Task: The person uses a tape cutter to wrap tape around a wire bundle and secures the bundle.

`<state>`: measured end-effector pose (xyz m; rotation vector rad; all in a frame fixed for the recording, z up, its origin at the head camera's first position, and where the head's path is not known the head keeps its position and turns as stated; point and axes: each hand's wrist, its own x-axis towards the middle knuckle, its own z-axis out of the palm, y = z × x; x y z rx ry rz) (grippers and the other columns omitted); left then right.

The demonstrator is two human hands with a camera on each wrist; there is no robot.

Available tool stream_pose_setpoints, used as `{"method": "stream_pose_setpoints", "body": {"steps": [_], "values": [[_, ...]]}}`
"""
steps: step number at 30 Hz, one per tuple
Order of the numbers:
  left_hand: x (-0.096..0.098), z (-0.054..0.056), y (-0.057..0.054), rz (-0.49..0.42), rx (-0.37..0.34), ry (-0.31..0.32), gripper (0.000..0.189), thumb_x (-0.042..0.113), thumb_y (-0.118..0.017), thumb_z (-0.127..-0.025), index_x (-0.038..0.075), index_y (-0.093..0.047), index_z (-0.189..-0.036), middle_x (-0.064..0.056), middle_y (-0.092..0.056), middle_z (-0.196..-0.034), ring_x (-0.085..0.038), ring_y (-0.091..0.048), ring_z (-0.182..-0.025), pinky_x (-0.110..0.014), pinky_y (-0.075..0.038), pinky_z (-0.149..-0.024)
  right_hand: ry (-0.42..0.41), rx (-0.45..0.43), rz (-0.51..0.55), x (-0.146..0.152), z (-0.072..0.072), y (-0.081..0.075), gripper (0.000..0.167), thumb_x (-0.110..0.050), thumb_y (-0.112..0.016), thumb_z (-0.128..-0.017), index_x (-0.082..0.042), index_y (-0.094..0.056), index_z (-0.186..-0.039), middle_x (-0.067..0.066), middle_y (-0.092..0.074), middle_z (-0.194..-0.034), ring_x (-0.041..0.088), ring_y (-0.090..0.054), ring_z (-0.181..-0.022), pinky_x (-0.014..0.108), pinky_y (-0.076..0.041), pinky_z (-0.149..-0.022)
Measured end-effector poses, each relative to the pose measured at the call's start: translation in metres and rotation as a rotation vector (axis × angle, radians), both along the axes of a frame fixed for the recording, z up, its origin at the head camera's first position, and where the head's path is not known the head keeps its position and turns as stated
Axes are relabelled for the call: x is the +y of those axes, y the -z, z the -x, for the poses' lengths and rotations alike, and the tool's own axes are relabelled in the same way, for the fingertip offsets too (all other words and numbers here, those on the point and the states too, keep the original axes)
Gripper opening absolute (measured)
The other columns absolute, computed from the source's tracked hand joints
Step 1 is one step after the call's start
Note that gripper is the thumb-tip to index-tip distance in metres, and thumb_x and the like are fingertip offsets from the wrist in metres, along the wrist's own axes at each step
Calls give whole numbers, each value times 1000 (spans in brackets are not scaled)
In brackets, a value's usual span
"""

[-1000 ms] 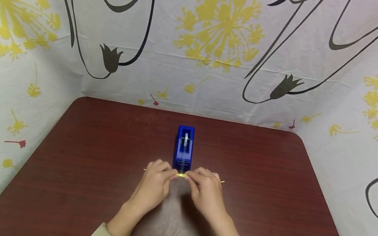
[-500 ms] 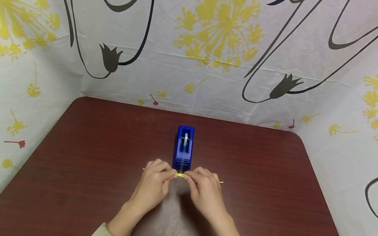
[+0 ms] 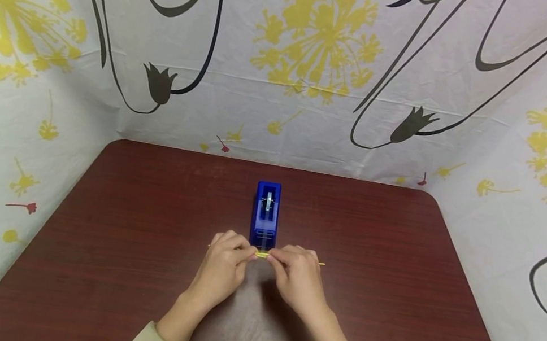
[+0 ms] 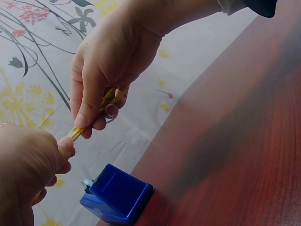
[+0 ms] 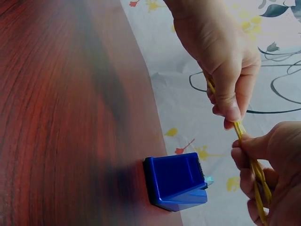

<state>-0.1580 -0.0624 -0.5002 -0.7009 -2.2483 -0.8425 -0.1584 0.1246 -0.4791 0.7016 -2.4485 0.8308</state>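
A thin yellow cord (image 3: 262, 255), several strands lying side by side, is stretched above the worktop (image 3: 144, 223), midway between its left and right edges, on the near-edge side of a blue tape dispenser (image 3: 264, 227). The left hand (image 3: 223, 264) and right hand (image 3: 297, 276) both grasp it, thumbs pressed to fingers, a short length showing between.

Prob. indoor, exact rm type unclear: wood-grain tbl (image 3: 146, 206) w/ floral sheeting (image 3: 235, 63) on 3 sides.
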Motion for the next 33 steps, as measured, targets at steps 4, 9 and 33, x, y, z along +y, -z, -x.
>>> {"method": "stream_pose_setpoints", "body": {"steps": [4, 9, 33], "values": [[-1, 1, 0, 20, 13, -11, 6, 6, -82, -80, 7, -80, -86, 1, -65, -78, -19, -60, -75, -38, -45, -74, -5, 26, 25, 1, 1, 2, 6, -6, -83, -80, -9, -81, -85, -4, -70, -74, 12, -62, -66, 36, -44, -67], [-1, 1, -2, 58, 4, -31, 7, 9, -84, -80, 9, -81, -87, 2, -69, -79, -16, -63, -71, -34, -46, -71, -11, 49, 27, 1, 2, 3, 8, -7, -84, -79, -10, -82, -86, -6, -69, -73, 11, -61, -65, 35, -43, -67], [-1, 1, -9, 40, -122, -8, 9, 8, -82, -82, 8, -81, -91, 3, -68, -79, -16, -60, -68, -35, -42, -69, -34, 152, 38, 1, 5, 8, 8, -8, -84, -79, -8, -82, -86, -5, -70, -75, 12, -61, -66, 36, -42, -67]]}}
